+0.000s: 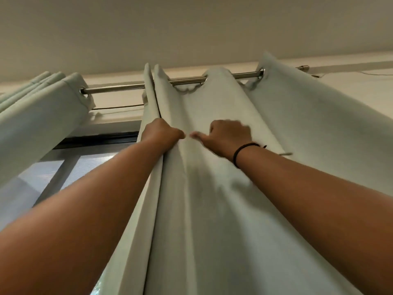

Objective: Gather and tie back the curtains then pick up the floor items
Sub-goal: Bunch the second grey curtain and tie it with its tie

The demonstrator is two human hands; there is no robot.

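A pale green eyelet curtain [223, 188] hangs from a metal rod [119, 88] and fills the middle and right of the head view. My left hand [159, 129] grips the curtain's left edge folds, fingers curled behind the cloth. My right hand [227, 135] is blurred on a fold beside it, fingers curled into the fabric, thumb pointing left toward the other hand. A black band circles my right wrist. A second curtain [42, 107] is bunched at the rod's left end.
A dark-framed window [70, 167] shows between the two curtains. The ceiling [191, 28] is close above the rod. A thin wire [374, 73] trails along the wall at the upper right, near the rod's end.
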